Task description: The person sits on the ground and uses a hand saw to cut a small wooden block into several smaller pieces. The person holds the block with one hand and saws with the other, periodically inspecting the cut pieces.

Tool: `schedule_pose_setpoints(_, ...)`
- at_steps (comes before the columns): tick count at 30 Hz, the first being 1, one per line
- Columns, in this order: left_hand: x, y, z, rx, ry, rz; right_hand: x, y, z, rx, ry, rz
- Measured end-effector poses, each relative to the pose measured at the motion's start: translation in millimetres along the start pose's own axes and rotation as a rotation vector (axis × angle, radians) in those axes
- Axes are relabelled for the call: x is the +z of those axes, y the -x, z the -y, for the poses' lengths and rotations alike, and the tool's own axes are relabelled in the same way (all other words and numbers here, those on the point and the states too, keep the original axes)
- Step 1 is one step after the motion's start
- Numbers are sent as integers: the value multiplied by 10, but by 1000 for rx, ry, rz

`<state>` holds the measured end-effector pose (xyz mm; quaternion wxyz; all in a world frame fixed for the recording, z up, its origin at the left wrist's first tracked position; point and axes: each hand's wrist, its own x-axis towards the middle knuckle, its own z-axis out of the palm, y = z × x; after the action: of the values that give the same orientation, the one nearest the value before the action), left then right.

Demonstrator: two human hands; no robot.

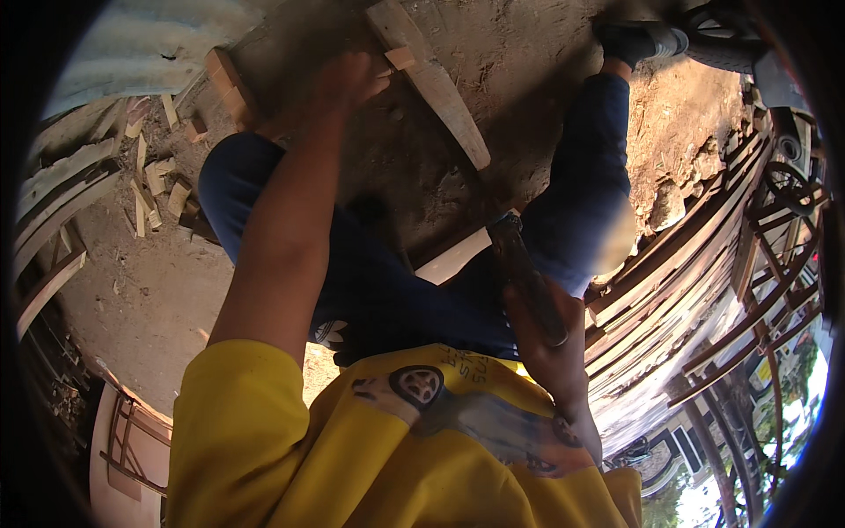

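Note:
My left hand (350, 81) is stretched far forward, next to a small wood block (400, 58) that rests across a long pale plank (444, 101). The hand is blurred, so its finger pose and any hold on the block are unclear. Close to my body on the right, my right hand (547, 330) is wrapped around a dark, long tool (525, 275) with a blocky far end; its exact kind does not show. That tool slants up and left over my thigh. Below its far end, another pale board (453, 256) is partly hidden by my legs.
Wood offcuts (157, 176) lie scattered on the dirt at left, near a brown block (231, 88) and a pale sheet (150, 48). Long stacked boards (687, 255) run along the right. A wheel (717, 31) stands beyond my shoe at far right.

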<state>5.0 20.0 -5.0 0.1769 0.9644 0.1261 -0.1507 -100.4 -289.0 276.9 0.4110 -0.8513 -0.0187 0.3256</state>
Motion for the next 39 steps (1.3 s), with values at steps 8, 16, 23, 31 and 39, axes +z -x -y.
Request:
schedule_pose_setpoints(8,-7,-23,-43,-9,19,-10,-317,321,-5,23,124,-103)
schedule_pose_setpoints(16,-1,-55,-108,-33,-97,-6,-383,561,-802,-23,-86,65)
schedule_pose_setpoints(23,-72,-132,-115,-49,-9,63,-353,1154,-1135,-58,-85,-123)
schedule_pose_setpoints(31,-533,431,-399,84,-165,-511,-341,-77,-1431,-165,-317,-203)
schedule_pose_setpoints(39,-1648,2994,-2395,693,623,1323,-126,-1133,-1442,-152,-552,-184)
